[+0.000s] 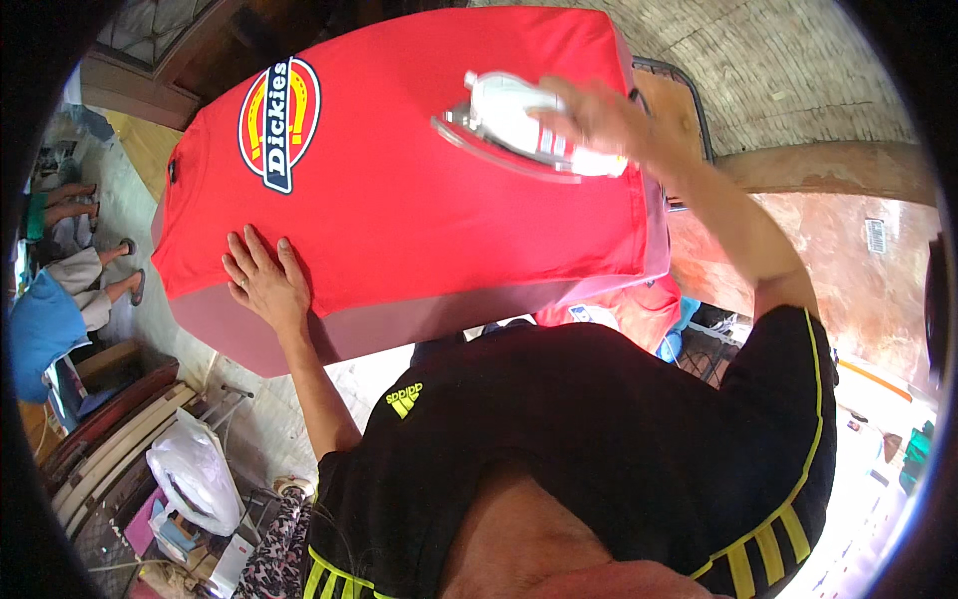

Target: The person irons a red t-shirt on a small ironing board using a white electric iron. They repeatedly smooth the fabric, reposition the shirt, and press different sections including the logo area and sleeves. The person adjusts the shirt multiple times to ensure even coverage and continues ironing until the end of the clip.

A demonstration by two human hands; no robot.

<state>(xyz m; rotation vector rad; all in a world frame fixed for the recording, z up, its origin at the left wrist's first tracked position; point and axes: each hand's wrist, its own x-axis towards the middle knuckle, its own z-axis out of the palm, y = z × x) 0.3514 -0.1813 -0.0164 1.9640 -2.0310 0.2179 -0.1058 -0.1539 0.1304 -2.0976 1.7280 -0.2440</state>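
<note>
One right hand is closed around the handle of one white iron. The iron is over the right part of one red shirt. The iron is blurry, so I cannot tell if its flat bottom touches the cloth. One left hand is open and flat, with its fingers spread. It presses on the shirt near the bottom left edge and holds no thing.

The shirt lies spread out on one big padded board with a dull pink cover. The shirt has one badge on it, with a yellow horseshoe shape and a dark band. The pink cover shows along the near side.

Under the board, on the right, is one more red cloth, with one blue cloth beside it. The person wears one black top with yellow stripes.

Far on the left are two other people. One has a blue top and two sandals. Below them is one white plastic bag. On the right wall is one small white label.
</note>
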